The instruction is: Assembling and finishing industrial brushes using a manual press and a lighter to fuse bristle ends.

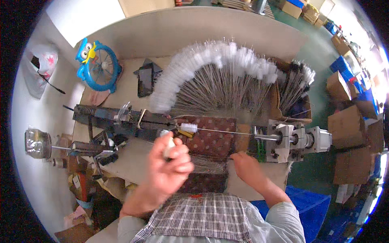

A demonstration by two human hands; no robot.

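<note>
My left hand (170, 166), raised over the table's near side and a little blurred, is closed round a whitish handle-like piece (168, 149), mostly hidden by the fingers. Just beyond it, a white-bristled wire brush (188, 128) lies level, its thin stem running right to the spindle (269, 137) of a motor unit. My right hand (245, 166) is low on the table, fingers pinched at the right ends of a bundle of thin wires (208, 165). Which wire it grips is hard to see. A dark spotted cloth (214, 139) lies under the brush and wires.
A wide fan of white brushes (227, 60) stands at the back, beside a cardboard box (293, 115) of darker brushes. A metal slide mechanism (105, 117) occupies the left. Behind it are a blue toy-like wheel (101, 85) and a phone (146, 81). A blue crate (316, 206) is at lower right.
</note>
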